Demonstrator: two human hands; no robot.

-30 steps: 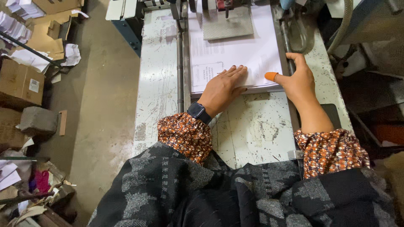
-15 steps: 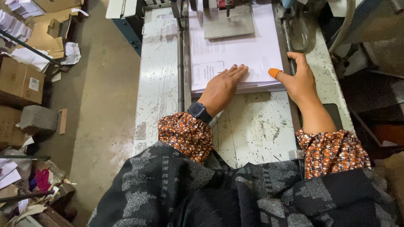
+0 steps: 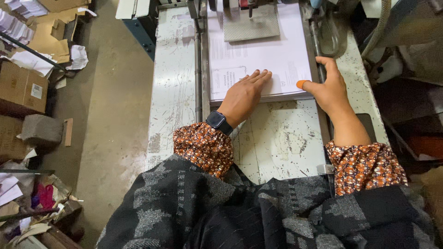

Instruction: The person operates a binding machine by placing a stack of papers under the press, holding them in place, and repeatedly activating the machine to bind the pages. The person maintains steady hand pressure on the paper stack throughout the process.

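My left hand (image 3: 243,96) lay flat, fingers spread, pinning the white printed paper stack (image 3: 272,60) against the worn tabletop (image 3: 281,138); my open right hand (image 3: 328,90) squared its edge

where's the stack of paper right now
In the head view the stack of white paper lies on the worn metal table, its far end under a grey metal plate, with the left hand flat on its near edge.
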